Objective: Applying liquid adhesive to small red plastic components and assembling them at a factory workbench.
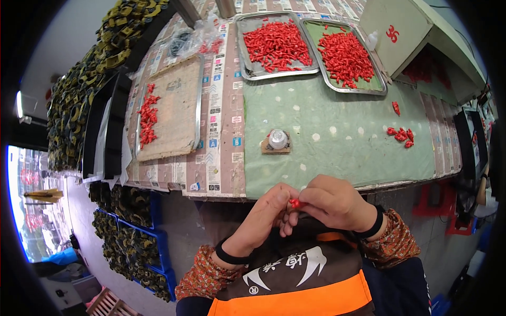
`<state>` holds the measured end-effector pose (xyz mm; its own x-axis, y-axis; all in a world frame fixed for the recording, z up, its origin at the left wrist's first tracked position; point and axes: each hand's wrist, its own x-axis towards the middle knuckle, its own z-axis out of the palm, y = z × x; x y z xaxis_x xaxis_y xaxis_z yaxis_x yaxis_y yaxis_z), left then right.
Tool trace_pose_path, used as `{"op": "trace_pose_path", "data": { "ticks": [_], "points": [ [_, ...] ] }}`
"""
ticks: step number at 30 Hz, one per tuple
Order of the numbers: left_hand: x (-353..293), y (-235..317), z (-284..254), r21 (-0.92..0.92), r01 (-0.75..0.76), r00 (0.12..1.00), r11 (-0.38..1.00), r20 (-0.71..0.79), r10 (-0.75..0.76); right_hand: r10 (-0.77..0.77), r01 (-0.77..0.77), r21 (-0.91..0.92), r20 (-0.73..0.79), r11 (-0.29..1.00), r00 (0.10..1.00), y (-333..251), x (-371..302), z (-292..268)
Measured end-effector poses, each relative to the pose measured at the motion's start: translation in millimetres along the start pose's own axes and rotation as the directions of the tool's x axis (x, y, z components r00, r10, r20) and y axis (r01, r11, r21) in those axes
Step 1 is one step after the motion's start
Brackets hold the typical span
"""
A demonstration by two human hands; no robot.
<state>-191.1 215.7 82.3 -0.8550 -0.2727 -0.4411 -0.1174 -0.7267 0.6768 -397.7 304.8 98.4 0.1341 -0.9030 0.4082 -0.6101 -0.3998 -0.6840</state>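
Note:
A small glossy red part [295, 203] is pinched between my two hands, just off the table's near edge and above my apron. My left hand [268, 215] grips it from one side, fingers curled. From the other side my right hand [333, 203] closes thumb and fingertips on it; its exact shape is mostly covered. Beyond my hands a small silvery-white cap-like container [278, 139] sits on a piece of brown cardboard [270, 150]. Several similar red parts [401, 135] lie loose on the green cloth [337, 113] at the right.
Two metal trays [279, 77] [358, 91] heaped with red parts stand at the back. At the left, a beige-lined tray [176, 116] holds a row of them. A pale box [400, 37] stands back right. Blue crates [162, 247] of dark and yellow pieces are below left.

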Motion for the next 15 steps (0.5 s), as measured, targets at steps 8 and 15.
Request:
{"op": "trace_pose_path", "data": {
  "ticks": [8,15],
  "points": [
    [12,0,1,0.053,0.039,0.999,0.998,0.034,-0.041,0.166,-0.180,0.189,0.086,0.965,0.982,2,-21,-20],
    [4,4,-3,0.160,-0.075,0.985,0.984,-0.145,0.098,0.362,-0.498,-0.466,-0.353,0.732,0.863,71,-82,-142]
  ]
}}
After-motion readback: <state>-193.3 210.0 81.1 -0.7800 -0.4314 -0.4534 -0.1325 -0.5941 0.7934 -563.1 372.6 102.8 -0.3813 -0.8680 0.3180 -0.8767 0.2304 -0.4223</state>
